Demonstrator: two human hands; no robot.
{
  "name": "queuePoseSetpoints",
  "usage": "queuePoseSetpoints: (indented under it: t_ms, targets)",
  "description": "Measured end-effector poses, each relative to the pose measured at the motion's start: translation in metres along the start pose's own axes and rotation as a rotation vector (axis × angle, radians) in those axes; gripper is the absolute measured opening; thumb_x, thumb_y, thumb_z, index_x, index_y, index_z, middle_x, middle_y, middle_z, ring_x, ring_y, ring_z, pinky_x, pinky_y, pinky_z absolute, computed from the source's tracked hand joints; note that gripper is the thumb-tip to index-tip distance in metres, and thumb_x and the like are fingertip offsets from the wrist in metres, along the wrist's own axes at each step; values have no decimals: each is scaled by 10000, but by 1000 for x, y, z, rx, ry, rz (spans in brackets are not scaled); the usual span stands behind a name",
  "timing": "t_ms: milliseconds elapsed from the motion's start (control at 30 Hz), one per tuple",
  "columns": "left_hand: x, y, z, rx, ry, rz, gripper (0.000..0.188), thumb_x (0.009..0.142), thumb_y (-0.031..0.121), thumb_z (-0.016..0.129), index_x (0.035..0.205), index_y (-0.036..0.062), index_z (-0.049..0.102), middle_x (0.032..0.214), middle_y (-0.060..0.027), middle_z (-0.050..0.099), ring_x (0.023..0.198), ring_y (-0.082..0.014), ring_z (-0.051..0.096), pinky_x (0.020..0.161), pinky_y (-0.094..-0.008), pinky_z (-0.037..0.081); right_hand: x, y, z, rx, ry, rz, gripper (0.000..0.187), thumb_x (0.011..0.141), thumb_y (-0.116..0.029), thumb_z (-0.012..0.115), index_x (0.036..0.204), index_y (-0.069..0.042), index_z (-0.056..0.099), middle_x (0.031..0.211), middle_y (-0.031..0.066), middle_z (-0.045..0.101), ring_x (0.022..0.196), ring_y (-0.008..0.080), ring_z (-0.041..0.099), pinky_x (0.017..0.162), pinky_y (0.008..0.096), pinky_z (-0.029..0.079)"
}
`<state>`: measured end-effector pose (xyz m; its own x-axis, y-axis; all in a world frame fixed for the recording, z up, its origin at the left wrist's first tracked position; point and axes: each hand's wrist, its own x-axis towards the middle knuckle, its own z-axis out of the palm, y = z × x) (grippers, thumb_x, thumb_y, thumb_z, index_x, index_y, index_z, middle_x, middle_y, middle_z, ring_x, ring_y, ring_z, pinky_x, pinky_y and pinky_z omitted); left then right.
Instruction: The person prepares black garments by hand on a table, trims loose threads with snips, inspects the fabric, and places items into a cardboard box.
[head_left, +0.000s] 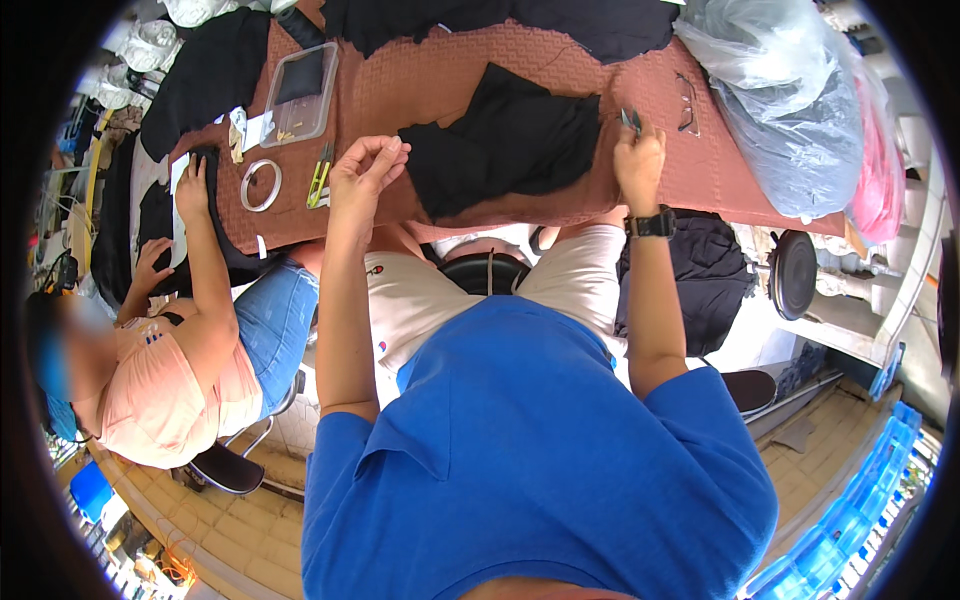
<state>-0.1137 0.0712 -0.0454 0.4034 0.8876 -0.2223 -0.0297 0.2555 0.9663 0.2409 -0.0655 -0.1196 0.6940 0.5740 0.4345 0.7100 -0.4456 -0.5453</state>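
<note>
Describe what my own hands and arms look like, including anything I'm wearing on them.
Your left hand and right hand are ungloved. A black wristwatch with a dark strap is worn on the right side only. Your short sleeves are blue, leaving both forearms bare.

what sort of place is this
Probably a garment workshop: a black fabric piece lies on the textured reddish-brown tablecloth, and the right hand holds small dark metal snips.

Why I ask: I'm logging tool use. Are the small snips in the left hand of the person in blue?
No, the small snips are in the right hand, the one with the black wristwatch.
</note>
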Motion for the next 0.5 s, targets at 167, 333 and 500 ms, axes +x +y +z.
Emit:
queuePoseSetpoints:
  t_ms: [167,333,500]
  targets:
    - [3,23,19,116,-30,18,167,977,213,674,1044,62,697,1027,-49,707,979,-122,663,898,-263,524,6,-73,-30,-348,34,-182,460,862,-283,691,1224,-20,580,1193,239,547,1090,457,502,908,532,431]
    - [7,47,42,15,-232,62,205,962,222,687,1074,51,696,1010,-35,706,976,-108,658,882,-252,498,-5,-174,-21,825,-606,-608,293,953,-194,670,1202,-45,634,1009,116,664,976,239,621,865,360,489]
    - [0,68,-4,-314,-324,113,187,987,155,632,1116,24,662,1185,-93,666,1101,-182,634,940,-282,487,22,-164,-47,1372,-1227,-113,226,1051,-202,549,1013,0,642,669,-66,431,582,25,365,525,200,319]
